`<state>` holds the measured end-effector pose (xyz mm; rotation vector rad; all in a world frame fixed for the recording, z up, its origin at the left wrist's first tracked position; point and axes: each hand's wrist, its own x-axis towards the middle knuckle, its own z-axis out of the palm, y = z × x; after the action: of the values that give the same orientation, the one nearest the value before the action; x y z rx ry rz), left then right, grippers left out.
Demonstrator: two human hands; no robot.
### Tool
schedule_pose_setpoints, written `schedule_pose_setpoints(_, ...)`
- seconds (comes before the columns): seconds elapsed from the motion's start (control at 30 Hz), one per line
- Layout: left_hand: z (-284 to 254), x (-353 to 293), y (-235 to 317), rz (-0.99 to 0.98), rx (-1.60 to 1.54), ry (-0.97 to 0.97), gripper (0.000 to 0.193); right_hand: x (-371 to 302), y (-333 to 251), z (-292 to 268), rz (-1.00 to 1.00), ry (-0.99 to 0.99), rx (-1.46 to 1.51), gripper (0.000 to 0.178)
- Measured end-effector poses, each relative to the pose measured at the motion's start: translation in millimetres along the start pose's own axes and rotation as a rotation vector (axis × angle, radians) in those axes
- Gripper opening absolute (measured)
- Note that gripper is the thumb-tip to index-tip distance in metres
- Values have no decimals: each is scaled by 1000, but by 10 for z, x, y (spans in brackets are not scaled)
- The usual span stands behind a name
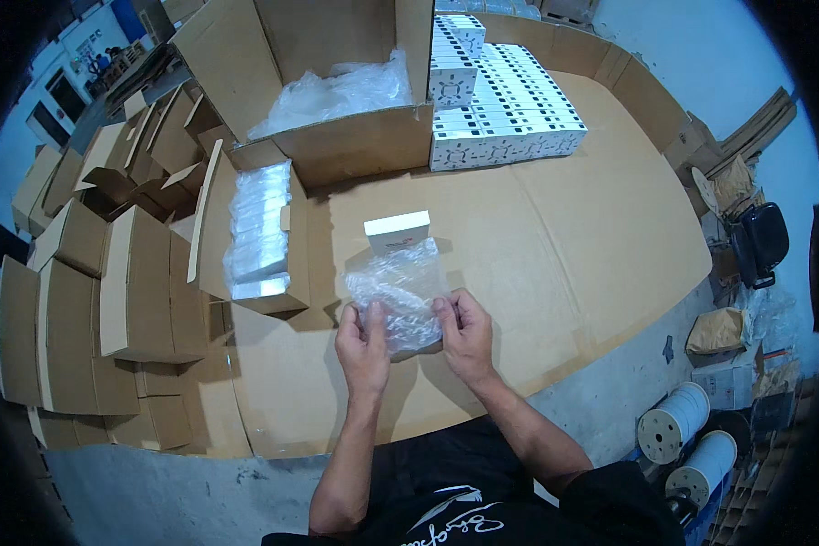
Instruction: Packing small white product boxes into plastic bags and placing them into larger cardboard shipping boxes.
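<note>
My left hand (364, 353) is closed, thumb over fingers, on the near left edge of a clear bubble-wrap bag (399, 296). On the bag's right edge my right hand (465, 337) grips in the same way. The bag is held over the cardboard-covered table. At its far end shows a small white box (397, 231); its lower part is hidden by the plastic, and I cannot tell whether it sits inside the bag or behind it. To the left, an open cardboard carton (298, 273) holds a row of several plastic-wrapped packs (262, 227).
Beyond that stands a larger open carton (364, 146) with loose clear plastic bags (355, 89). Rows of white boxes (510, 141) are stacked at the far side. Several brown cartons (141, 282) crowd the left. A low cardboard wall (632, 77) rims the table (582, 255); spools (673, 423) lie at right.
</note>
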<state>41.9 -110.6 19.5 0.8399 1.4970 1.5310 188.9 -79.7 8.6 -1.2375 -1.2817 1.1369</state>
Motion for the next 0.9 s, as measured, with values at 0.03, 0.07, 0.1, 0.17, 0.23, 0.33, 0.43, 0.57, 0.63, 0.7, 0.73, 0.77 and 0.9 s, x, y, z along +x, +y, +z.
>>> schedule_pose_setpoints(0.03, 16, 26, -18, 3, -3, 4, 23, -22, -38, 12, -5, -15, -113, 21)
schedule_pose_setpoints(0.07, 34, 65, -61, 83, 35, 47, 22, -25, -30, 34, -10, -17, -114, 21)
schedule_pose_setpoints(0.1, 46, 89, -85, 163, 72, 90, 22, -21, -10, 59, -33, -20, -19, 20)
schedule_pose_setpoints(0.17, 16, 95, -103, 129, 98, 54, 23, 16, -37, 100, -61, -18, 75, 20)
schedule_pose_setpoints(0.23, -9, 80, -99, 94, 125, 18, 24, 70, -113, 126, 61, -22, 203, 24)
schedule_pose_setpoints(0.33, -33, 59, -110, 197, 237, -36, 28, 132, -122, 63, 151, -14, 110, 29)
schedule_pose_setpoints(0.43, -42, 76, -183, 189, 211, 34, 32, 173, 63, 113, -38, 132, 5, 30)
schedule_pose_setpoints(0.57, -81, 99, -121, 157, 203, 120, 31, 127, 15, 130, -67, 177, -97, 29)
schedule_pose_setpoints(0.63, -70, 105, -42, 134, 131, 157, 32, 129, -79, 123, -137, 197, -144, 28)
schedule_pose_setpoints(0.7, -22, 108, 65, 50, 71, 122, 32, 115, -206, 117, -145, 135, -161, 29)
schedule_pose_setpoints(0.73, -34, 127, 34, 51, 69, 125, 32, 111, -249, 113, -155, 72, -177, 31)
schedule_pose_setpoints(0.77, -58, 166, -33, 107, 78, 99, 31, 113, -247, 103, -157, 68, -177, 31)
schedule_pose_setpoints(0.9, -104, 219, -69, 118, 96, 112, 32, 131, -179, 65, -180, -66, -188, 29)
